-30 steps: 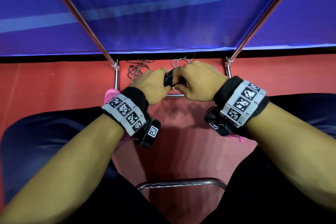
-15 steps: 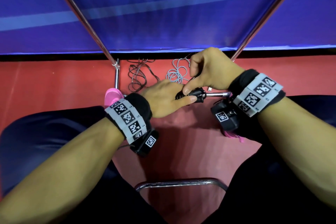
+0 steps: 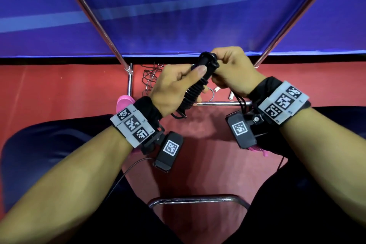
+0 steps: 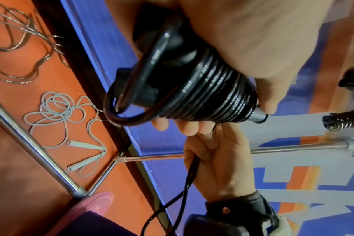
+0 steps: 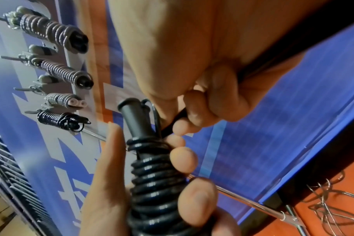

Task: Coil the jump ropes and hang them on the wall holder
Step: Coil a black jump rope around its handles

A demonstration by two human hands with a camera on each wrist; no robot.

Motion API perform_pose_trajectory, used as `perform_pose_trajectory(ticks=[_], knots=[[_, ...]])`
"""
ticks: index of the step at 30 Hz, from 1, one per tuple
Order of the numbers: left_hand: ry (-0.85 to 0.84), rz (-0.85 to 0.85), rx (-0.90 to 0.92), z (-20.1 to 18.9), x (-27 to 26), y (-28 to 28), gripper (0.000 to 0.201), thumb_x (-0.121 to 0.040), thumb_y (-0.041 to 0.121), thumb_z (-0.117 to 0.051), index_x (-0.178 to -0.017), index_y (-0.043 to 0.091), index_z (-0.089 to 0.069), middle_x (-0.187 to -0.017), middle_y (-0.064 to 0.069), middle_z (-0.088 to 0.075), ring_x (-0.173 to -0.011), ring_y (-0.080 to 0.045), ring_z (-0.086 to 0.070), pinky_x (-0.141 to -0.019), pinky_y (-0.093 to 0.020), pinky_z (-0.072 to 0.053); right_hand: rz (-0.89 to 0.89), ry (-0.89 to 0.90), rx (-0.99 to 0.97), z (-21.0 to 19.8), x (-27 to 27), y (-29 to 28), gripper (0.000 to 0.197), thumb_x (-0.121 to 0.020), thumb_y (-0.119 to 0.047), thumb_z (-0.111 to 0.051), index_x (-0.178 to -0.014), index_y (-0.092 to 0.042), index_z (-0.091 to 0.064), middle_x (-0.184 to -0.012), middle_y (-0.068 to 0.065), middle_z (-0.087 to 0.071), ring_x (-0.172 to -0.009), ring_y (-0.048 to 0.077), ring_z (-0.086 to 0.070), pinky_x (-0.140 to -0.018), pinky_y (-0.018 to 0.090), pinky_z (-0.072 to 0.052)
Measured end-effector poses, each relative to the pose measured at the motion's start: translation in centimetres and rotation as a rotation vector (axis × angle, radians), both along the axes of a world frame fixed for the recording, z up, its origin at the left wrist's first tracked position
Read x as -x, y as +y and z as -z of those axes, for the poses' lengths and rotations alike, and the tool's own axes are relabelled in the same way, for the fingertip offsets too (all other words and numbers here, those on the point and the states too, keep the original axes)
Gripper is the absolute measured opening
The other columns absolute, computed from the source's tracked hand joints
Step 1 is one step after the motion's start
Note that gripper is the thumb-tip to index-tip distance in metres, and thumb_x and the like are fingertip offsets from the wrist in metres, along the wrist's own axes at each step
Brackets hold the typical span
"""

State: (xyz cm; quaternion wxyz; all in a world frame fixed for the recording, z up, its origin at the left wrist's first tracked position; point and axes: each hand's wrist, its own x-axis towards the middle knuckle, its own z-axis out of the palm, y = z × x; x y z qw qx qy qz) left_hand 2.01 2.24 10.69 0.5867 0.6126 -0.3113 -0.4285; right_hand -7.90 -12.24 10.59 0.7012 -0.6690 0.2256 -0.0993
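Note:
A black jump rope (image 3: 193,95), its cord wound in tight turns round the paired handles, is gripped in my left hand (image 3: 186,83), tilted up to the right. My right hand (image 3: 219,69) pinches the loose black cord (image 5: 172,123) at the top end of the handles. The wound bundle (image 4: 208,89) fills the left wrist view, and its tail (image 4: 184,191) runs down past my right wrist. The grey wall holder (image 5: 71,63) carries several coiled ropes on its hooks, the lowest one black (image 5: 57,119).
A grey rope (image 4: 57,111) and a clear wire rope (image 4: 16,47) lie loose on the red floor by the blue banner (image 3: 188,25). Chrome frame poles (image 3: 95,16) slant up on both sides. A pink object (image 3: 123,101) sits by my left wrist.
Both hands rose from near the low floor bar. The black bundle swung from lying level to tilted upward, and my right hand came back down to its top end.

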Motion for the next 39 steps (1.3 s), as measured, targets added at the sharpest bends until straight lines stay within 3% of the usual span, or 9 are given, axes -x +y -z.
perform_pose_trajectory(ticks=[3, 8, 11, 16, 22, 29, 32, 36, 39], knots=[[0.051, -0.047, -0.009, 0.1, 0.3, -0.2, 0.046, -0.079, 0.041, -0.072, -0.099, 0.001, -0.062, -0.075, -0.018, -0.07, -0.049, -0.027, -0.062, -0.05, -0.039, -0.055, -0.012, 0.043, 0.058, 0.2, 0.0, 0.1, 0.026, -0.096, -0.002, -0.056, -0.08, 0.018, -0.052, -0.044, -0.008, -0.049, -0.034, 0.008, -0.032, -0.039, 0.017, -0.022], [0.14, -0.173, -0.019, -0.4, -0.6, -0.5, 0.028, -0.093, 0.036, -0.058, -0.112, 0.017, -0.05, -0.075, -0.017, -0.069, -0.05, -0.028, -0.063, -0.05, -0.038, -0.056, -0.021, 0.13, 0.227, 0.3, 0.3, 0.4, 0.035, -0.101, -0.018, -0.056, -0.067, -0.011, -0.053, -0.052, -0.006, -0.056, -0.037, 0.005, -0.037, -0.039, 0.018, -0.03], [0.11, -0.167, -0.056, -0.4, -0.8, -0.6, 0.02, -0.096, 0.036, -0.057, -0.102, 0.017, -0.057, -0.077, -0.019, -0.067, -0.051, -0.029, -0.063, -0.052, -0.042, -0.056, -0.035, 0.148, 0.286, 0.3, 0.5, 0.9, 0.022, -0.095, -0.006, -0.057, -0.073, -0.002, -0.058, -0.057, -0.002, -0.052, -0.044, 0.0, -0.04, -0.048, 0.014, -0.034], [0.127, -0.183, -0.129, -0.1, -0.8, -0.7, 0.025, -0.103, 0.031, -0.056, -0.086, 0.014, -0.062, -0.072, -0.015, -0.063, -0.049, -0.027, -0.063, -0.057, -0.042, -0.055, -0.059, 0.157, 0.406, 0.1, 0.7, 1.1, 0.038, -0.08, -0.038, -0.066, -0.073, -0.004, -0.053, -0.061, 0.001, -0.049, -0.058, 0.012, -0.039, -0.058, 0.033, -0.035], [0.196, -0.085, -0.187, 0.0, -1.1, -0.6, 0.028, -0.103, 0.037, -0.054, -0.091, 0.013, -0.062, -0.079, -0.018, -0.065, -0.052, -0.026, -0.066, -0.053, -0.038, -0.057, -0.096, 0.23, 0.649, -0.4, 1.1, 0.9, 0.042, -0.086, -0.028, -0.076, -0.061, -0.022, -0.042, -0.052, -0.01, -0.044, -0.047, 0.005, -0.037, -0.049, 0.016, -0.03], [0.273, -0.097, -0.169, -0.6, -0.8, -1.0, 0.017, -0.107, 0.027, -0.045, -0.104, 0.017, -0.059, -0.08, -0.016, -0.067, -0.05, -0.029, -0.064, -0.05, -0.039, -0.055, 0.003, 0.147, 0.371, -0.1, 1.1, 1.2, 0.044, -0.092, -0.038, -0.062, -0.066, -0.004, -0.052, -0.057, -0.001, -0.051, -0.052, 0.009, -0.042, -0.054, 0.027, -0.036], [0.255, -0.109, -0.153, -0.6, -0.8, -0.9, 0.017, -0.105, 0.022, -0.046, -0.098, 0.017, -0.06, -0.071, -0.009, -0.064, -0.05, -0.029, -0.064, -0.05, -0.041, -0.056, 0.031, 0.12, 0.239, -0.3, 0.9, 1.1, 0.044, -0.097, -0.024, -0.063, -0.069, 0.008, -0.051, -0.058, 0.013, -0.049, -0.042, 0.005, -0.039, -0.046, 0.018, -0.034], [0.225, -0.145, -0.158, -0.6, -0.9, -0.7, 0.024, -0.1, 0.02, -0.052, -0.077, 0.019, -0.057, -0.065, -0.011, -0.06, -0.05, -0.03, -0.064, -0.049, -0.044, -0.056, -0.026, 0.127, 0.028, -0.1, 0.9, 0.8, 0.036, -0.096, -0.016, -0.064, -0.064, -0.004, -0.052, -0.048, 0.001, -0.054, -0.035, 0.011, -0.028, -0.039, 0.016, -0.02], [0.132, -0.148, -0.167, -0.2, -0.7, -0.7, 0.018, -0.089, 0.031, -0.062, -0.076, 0.02, -0.057, -0.066, -0.013, -0.059, -0.05, -0.031, -0.064, -0.051, -0.046, -0.056, -0.07, 0.163, 0.026, -0.1, 0.8, 0.7, 0.035, -0.097, -0.016, -0.063, -0.065, -0.004, -0.053, -0.045, -0.005, -0.054, -0.034, 0.01, -0.027, -0.039, 0.018, -0.019]])
